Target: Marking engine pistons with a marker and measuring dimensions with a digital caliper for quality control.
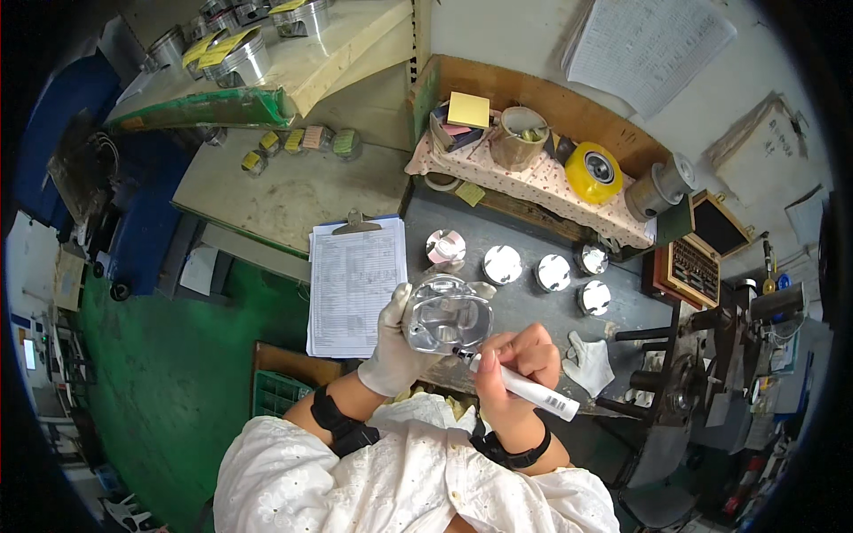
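Observation:
In a white glove, my left hand (394, 342) grips a shiny metal piston (449, 313), its hollow underside turned up toward me. My bare right hand (515, 360) is closed around a white marker pen (542, 393). The pen's dark tip meets the piston's lower rim or sits very close to it; I cannot tell which. Just beyond the held piston, more pistons stand on the grey bench, among them one at the left (445, 246), one in the middle (503, 265) and one at the front right (593, 298).
A clipboard (357, 284) with a printed sheet lies left of the piston. An empty white glove (588, 362) rests to the right. Behind are a yellow tape roll (593, 172), a cup (519, 139) and a wooden gauge box (689, 271). A shelf (355, 44) holds labelled pistons.

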A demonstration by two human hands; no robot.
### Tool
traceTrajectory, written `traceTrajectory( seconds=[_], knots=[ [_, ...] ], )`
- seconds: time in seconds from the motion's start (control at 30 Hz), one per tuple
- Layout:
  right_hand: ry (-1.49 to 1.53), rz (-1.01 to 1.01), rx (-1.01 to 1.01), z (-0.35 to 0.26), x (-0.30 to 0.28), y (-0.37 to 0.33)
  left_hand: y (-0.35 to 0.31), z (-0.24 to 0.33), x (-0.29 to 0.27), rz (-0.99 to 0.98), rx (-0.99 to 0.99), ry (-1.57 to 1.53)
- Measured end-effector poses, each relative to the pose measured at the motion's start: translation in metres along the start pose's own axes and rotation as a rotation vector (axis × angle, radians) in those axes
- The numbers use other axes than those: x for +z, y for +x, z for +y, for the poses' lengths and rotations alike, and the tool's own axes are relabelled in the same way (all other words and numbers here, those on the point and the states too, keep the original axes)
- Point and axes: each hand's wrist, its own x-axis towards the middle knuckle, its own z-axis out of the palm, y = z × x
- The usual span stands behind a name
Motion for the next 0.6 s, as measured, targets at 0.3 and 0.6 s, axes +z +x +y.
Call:
traceTrajectory(
  seconds=[0.3, 0.6],
  knots=[
    [-0.194, -0.024, -0.057, -0.006, 0.001, 0.008, 0.004, -0.004, 0.002, 0.112, 0.038, 0.154],
    [-0.260, -0.009, -0.089, -0.008, 0.004, 0.012, 0.005, -0.005, 0.003, 0.111, 0.015, 0.050]
  ],
)
